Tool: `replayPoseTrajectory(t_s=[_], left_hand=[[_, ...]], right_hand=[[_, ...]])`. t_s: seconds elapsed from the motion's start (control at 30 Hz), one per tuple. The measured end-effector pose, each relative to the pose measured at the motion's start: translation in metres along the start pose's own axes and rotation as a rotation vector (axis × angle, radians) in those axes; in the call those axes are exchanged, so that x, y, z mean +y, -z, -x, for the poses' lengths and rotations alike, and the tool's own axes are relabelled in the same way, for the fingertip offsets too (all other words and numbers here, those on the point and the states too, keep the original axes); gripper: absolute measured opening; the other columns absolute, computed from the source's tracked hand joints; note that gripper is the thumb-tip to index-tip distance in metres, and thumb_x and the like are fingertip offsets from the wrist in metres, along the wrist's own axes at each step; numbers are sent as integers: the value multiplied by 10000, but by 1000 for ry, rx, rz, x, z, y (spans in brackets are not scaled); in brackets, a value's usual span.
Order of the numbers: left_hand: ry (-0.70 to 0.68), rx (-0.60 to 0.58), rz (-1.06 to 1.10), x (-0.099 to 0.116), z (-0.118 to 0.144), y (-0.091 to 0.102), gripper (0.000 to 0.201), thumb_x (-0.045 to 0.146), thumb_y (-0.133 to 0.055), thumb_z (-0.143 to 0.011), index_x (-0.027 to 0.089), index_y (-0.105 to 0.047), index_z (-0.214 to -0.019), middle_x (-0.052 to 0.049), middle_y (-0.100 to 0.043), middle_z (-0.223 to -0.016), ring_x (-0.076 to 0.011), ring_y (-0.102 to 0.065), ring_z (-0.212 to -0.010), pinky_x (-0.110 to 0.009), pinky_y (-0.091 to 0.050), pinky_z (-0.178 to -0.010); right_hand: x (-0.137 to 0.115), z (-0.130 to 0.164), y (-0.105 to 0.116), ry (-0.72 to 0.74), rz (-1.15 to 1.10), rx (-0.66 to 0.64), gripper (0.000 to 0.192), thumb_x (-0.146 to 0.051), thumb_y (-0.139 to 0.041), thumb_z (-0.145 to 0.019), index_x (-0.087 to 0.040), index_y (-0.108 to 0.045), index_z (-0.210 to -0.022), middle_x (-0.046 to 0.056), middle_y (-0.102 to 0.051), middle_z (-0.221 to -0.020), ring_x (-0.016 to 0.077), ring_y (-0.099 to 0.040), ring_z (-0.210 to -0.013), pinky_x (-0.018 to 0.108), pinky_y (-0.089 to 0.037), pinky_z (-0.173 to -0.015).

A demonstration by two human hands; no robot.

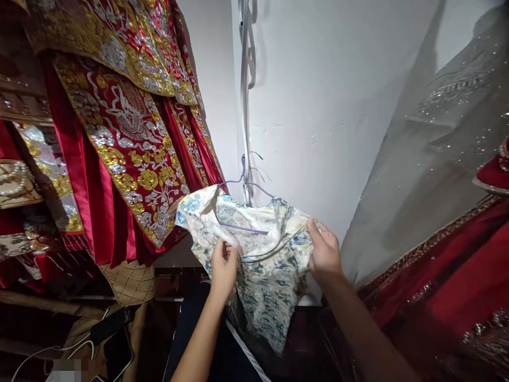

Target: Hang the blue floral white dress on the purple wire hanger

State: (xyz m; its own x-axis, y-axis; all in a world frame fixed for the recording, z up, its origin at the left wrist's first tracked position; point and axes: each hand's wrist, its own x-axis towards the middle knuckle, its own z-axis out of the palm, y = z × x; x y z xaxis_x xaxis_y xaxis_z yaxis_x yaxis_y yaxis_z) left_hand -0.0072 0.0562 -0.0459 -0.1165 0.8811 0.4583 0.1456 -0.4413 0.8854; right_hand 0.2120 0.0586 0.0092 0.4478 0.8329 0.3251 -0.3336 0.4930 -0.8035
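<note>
- White wall fills the background, with racks of clothes crowding in on both sides of a narrow corner.
- Nearest the camera, two bare forearms reach up from the bottom edge toward a small garment.
- Left hand is closed on the cloth at the front of the dress, fingers curled in and pinching the fabric just below the neckline.
- Right hand grips the dress at its right shoulder, thumb on top and fingers wrapped under the edge of the cloth.
- The dress is pale cream with a blue and green pattern; it hangs between the two hands, its lower part drooping down toward the dark floor area.
- A thin purple wire hanger sits inside the dress, its bar showing across the open neck and its hook rising above the collar, close to the wall.
- Low on the left lie white cables and a dark phone.
- Farther left hang red robes with gold and silver embroidery.
- On the right hangs a grey veil with sparkles, above more red cloth.
</note>
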Motion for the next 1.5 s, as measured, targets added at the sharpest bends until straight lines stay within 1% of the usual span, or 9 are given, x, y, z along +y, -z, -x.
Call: replayPoseTrajectory(t_s=[0.23, 0.3, 0.4, 0.47, 0.63, 0.87, 1.2, 1.33, 1.5], left_hand=[[143, 107, 140, -24, 46, -10, 292, 484, -538, -920, 231, -473, -789, 19, -447, -711, -147, -455, -631, -253, -374, -597], [190, 73, 206, -21, 63, -8, 266, 473, -558, -914, 228, -513, -821, 14, -489, -723, -145, -488, -638, -256, -405, -619], [245, -46, 309, -6, 78, -3, 232, 446, -580, -912, 227, -543, -844, 19, -500, -696, -135, -489, -599, -254, -422, -592], [260, -108, 356, 8, 81, 1, 201, 427, -589, -914, 230, -566, -883, 16, -523, -702, -133, -495, -595, -249, -424, -574], [234, -118, 349, 27, 80, 16, 179, 407, -582, -922, 237, -618, -965, -17, -633, -791, -172, -601, -715, -267, -467, -644], [178, -137, 172, 4, 87, 12, 310, 278, -636, -862, 262, -613, -1171, -81, -650, -1147, -247, -607, -1127, -367, -454, -1008], [178, -72, 38, -9, 100, -11, 132, 362, -551, -906, 239, -592, -884, -31, -602, -794, -214, -586, -772, -317, -465, -712], [98, -123, -30, -18, 105, -19, 150, 356, -534, -923, 250, -573, -825, -42, -575, -784, -223, -564, -754, -337, -449, -706], [-1, -122, -140, -33, 122, -31, 169, 295, -490, -939, 227, -520, -787, -42, -515, -764, -206, -522, -708, -318, -418, -647]], right_hand=[[79, 75, 23, 237, 332, 398, 390, -387, -646, -856, -255, -524, -1203, 84, -568, -1304, 230, -556, -1208, 333, -497, -909], [96, 108, 22, 63, 333, 275, 240, -435, -620, -875, -247, -590, -1022, 61, -652, -1058, 225, -636, -973, 320, -513, -779], [101, 138, 5, -367, 225, -204, 369, -585, -528, -907, -226, -605, -875, 36, -650, -762, 194, -591, -609, 307, -446, -559], [93, 141, -9, -465, 187, -371, 415, -627, -549, -887, -218, -590, -825, 17, -624, -688, 165, -536, -546, 283, -391, -516], [68, 136, -22, -411, 230, -468, 449, -609, -573, -890, -191, -571, -725, -13, -539, -599, 127, -463, -544, 254, -344, -516], [72, 143, -10, -415, 294, -394, 402, -549, -581, -902, -186, -558, -730, -37, -486, -564, 100, -393, -489, 237, -298, -490], [50, 135, -13, -521, 447, -607, 360, -438, -511, -922, -182, -606, -687, -27, -531, -443, 99, -386, -396, 240, -281, -456], [34, 95, -30, -488, 377, -391, 326, -416, -567, -874, -181, -614, -654, -43, -489, -415, 80, -337, -372, 227, -264, -418], [0, 11, -79, -251, 265, -400, 306, -437, -682, -814, -151, -660, -707, -23, -555, -527, 60, -419, -426, 186, -293, -397]])
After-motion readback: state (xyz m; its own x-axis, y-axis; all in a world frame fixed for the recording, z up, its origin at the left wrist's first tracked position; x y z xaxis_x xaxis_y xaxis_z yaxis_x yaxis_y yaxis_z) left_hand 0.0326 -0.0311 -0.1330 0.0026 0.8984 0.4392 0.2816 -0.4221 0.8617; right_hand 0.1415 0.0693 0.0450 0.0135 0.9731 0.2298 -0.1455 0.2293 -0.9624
